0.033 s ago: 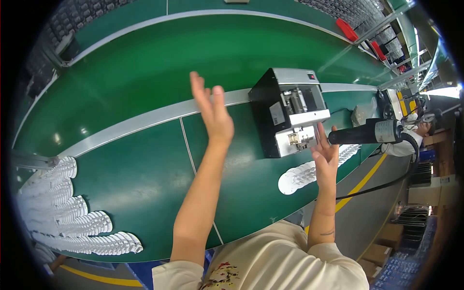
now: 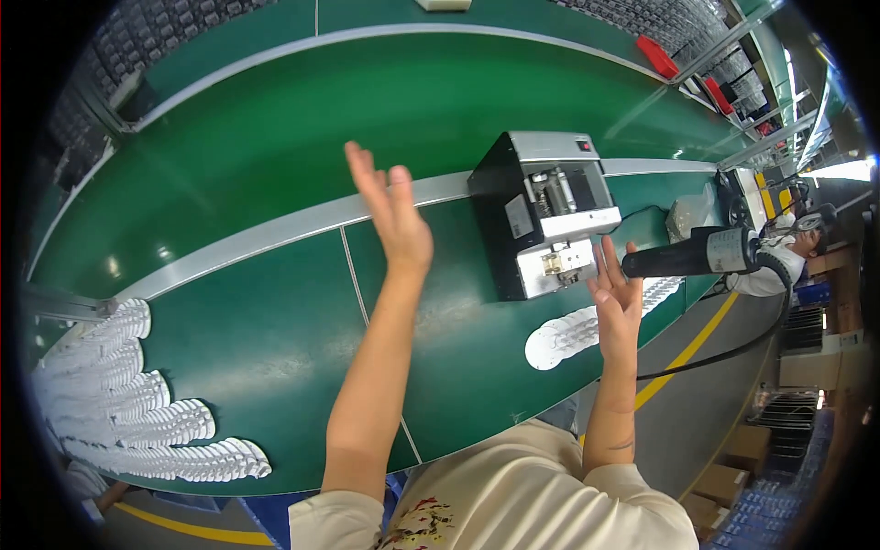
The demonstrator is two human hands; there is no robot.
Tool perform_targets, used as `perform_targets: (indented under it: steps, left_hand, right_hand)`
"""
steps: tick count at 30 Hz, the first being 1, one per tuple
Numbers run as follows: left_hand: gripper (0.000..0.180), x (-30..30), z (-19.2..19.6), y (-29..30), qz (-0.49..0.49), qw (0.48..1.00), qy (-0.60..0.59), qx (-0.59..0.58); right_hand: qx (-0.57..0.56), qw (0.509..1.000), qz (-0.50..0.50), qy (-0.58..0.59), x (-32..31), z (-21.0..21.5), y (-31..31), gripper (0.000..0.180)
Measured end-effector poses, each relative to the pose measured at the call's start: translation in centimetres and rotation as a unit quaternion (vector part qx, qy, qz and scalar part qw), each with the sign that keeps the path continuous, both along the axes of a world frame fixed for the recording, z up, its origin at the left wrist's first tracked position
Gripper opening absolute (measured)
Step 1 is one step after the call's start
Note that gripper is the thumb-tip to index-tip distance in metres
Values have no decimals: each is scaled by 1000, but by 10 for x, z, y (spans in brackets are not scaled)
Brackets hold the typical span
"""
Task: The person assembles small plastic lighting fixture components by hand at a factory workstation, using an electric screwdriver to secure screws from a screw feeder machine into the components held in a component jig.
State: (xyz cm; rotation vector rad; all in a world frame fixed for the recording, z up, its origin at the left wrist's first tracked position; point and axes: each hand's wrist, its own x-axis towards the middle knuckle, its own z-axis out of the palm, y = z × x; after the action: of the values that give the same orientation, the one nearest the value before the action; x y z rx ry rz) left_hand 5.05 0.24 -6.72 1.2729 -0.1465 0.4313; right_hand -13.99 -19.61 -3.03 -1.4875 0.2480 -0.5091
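My left hand (image 2: 403, 220) is raised over the green bench, its fingers and thumb apart, with nothing in it. To its right stands a small black and silver bench machine (image 2: 580, 223), with a metal mechanism in its open front. My right hand (image 2: 620, 307) is beside the machine's lower right corner, palm up with fingers spread, holding nothing. Whether its fingertips touch the machine I cannot tell. A black cylindrical nozzle (image 2: 674, 258) is close to the right of those fingers. Partly behind my right hand lies an overlapping row of thin white round plates (image 2: 555, 343).
Several fanned rows of similar white plates (image 2: 188, 423) cover the bench's left end. A clear bag (image 2: 689, 215) lies beyond the nozzle. A black hose (image 2: 724, 353) hangs over the right edge. Red bins (image 2: 657, 57) are on the far shelf. Another person (image 2: 779, 261) is at far right.
My left hand has shifted slightly to the left, still open. My right hand stays nearly in place by the machine. The view has moved a little.
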Motion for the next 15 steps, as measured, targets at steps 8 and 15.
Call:
perform_targets:
  steps: [8, 15]
  left_hand:
    - [68, -14, 6, -26, -25, 999, -10, 19]
    - [74, -40, 9, -40, -104, 995, -5, 0]
  right_hand:
    - [95, 992, 11, -79, -25, 5, -16, 59]
    - [121, 992, 27, -5, -24, 10, -38, 40]
